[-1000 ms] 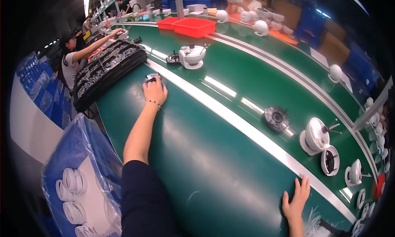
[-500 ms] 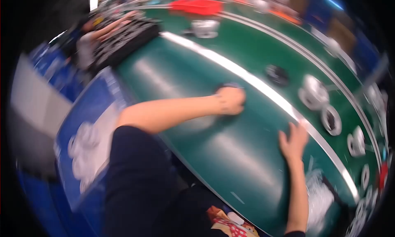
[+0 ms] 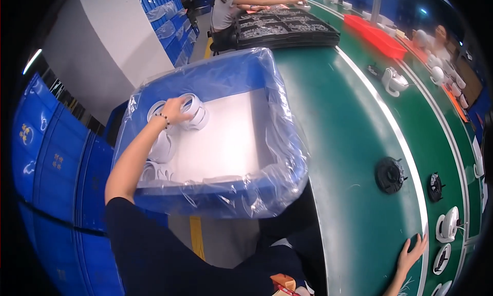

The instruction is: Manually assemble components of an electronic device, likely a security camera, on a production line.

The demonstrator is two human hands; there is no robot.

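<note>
My left hand (image 3: 175, 110) reaches into a blue bin (image 3: 226, 78) lined with clear plastic. Its fingers curl against a white ring-shaped plastic part (image 3: 194, 117); more white rings (image 3: 162, 148) stand along the bin's left side. Part of the grip is hidden behind the back of the hand. Far to the right, my right hand (image 3: 411, 255) rests on the green work surface (image 3: 354, 219), fingers spread and holding nothing. A round black part with prongs (image 3: 390, 176) lies on that surface, ahead of the right hand and apart from it.
Beyond a white strip, a green belt (image 3: 370, 54) carries white housings (image 3: 448, 225) and another black part (image 3: 435, 187). Black trays of small parts (image 3: 287, 29) stand at the far end beside a co-worker (image 3: 224, 13). A red tray (image 3: 375, 36) sits farther back. Blue crates (image 3: 61, 183) line the left.
My view has swung left. My left hand has gone from a dark round object on the green surface into the bin. The right hand remains on the green surface, fingers spread.
</note>
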